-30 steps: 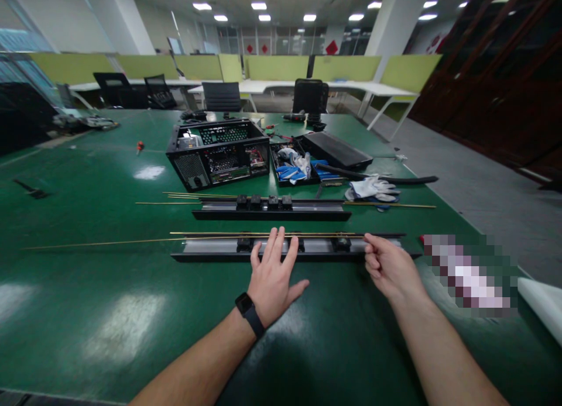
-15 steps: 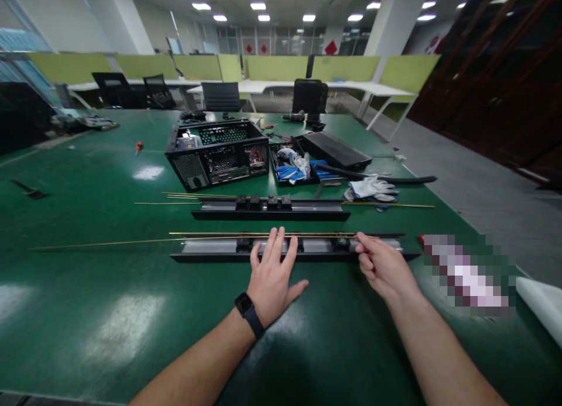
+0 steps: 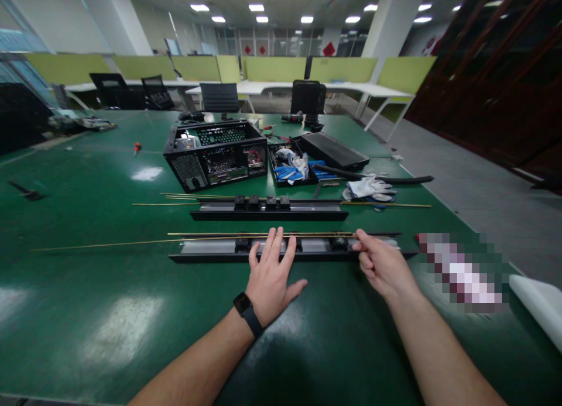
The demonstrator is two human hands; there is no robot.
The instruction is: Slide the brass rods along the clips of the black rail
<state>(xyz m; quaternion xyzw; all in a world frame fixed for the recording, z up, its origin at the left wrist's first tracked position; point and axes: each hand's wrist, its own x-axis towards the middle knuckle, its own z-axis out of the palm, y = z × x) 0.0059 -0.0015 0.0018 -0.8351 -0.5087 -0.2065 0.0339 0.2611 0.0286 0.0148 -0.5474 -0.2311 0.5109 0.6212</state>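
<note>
A long black-edged channel (image 3: 215, 257) with a pale inner strip lies across the green table in front of me. Several small black blocks (image 3: 339, 243) sit in it. Thin brass-coloured rods (image 3: 105, 244) run along and over it, one reaching far to the left. My left hand (image 3: 272, 277), with a black watch on the wrist, lies over the channel's middle, palm down and fingers spread, fingertips at the rods. Near the channel's right end, my right hand (image 3: 381, 262) pinches a rod between thumb and forefinger, its other fingers curled.
Behind lies a second channel (image 3: 267, 216) with black blocks and thin rods. Farther back stand an open computer case (image 3: 215, 154), a black tray (image 3: 292, 163) with gloves, and another grey-white glove (image 3: 371, 188). A blurred-out object (image 3: 461, 274) lies at right.
Both hands keep practically the same pose on the rods and channel. The whole view has shifted very slightly.
</note>
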